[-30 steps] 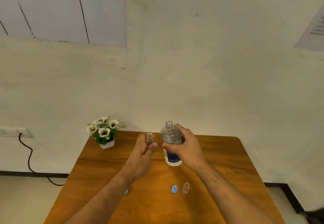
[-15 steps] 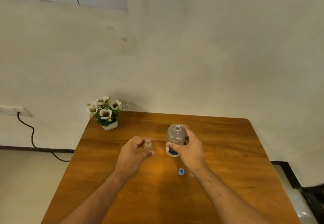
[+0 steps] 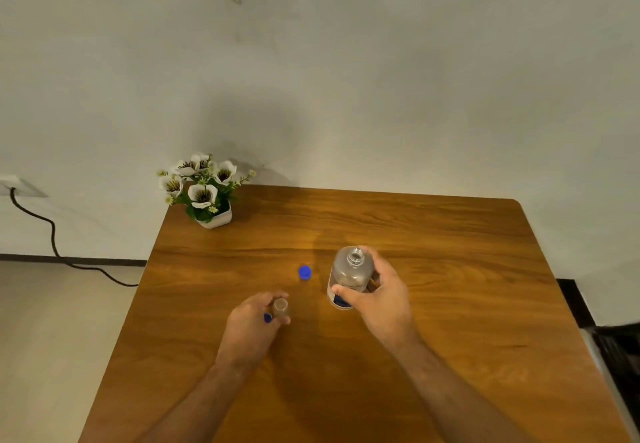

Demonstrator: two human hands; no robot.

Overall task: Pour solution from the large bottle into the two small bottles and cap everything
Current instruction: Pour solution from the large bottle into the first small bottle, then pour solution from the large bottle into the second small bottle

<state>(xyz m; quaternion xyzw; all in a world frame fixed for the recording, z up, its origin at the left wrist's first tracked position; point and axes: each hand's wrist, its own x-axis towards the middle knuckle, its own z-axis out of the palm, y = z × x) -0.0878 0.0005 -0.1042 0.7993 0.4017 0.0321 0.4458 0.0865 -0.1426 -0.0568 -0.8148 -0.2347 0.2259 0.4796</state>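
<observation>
My right hand (image 3: 379, 298) grips the large clear bottle (image 3: 349, 272), which is uncapped, upright and has a blue-and-white label low on its side. My left hand (image 3: 254, 321) holds a small clear bottle (image 3: 280, 306) with its mouth open and facing up. A small blue cap (image 3: 267, 318) shows between the left fingers beside that bottle. A larger blue cap (image 3: 304, 272) lies on the wooden table (image 3: 450, 269) between the two hands, a little farther away. The second small bottle is hidden from view.
A white pot of white artificial flowers (image 3: 204, 193) stands at the table's far left corner. A wall socket (image 3: 17, 186) with a black cable (image 3: 52, 241) sits on the wall to the left. The plain wall runs along the table's far edge.
The view has tilted down and both hands have come lower, toward the table. A blue cap now shows beyond the hands, and the second small bottle near my right wrist is no longer seen.
</observation>
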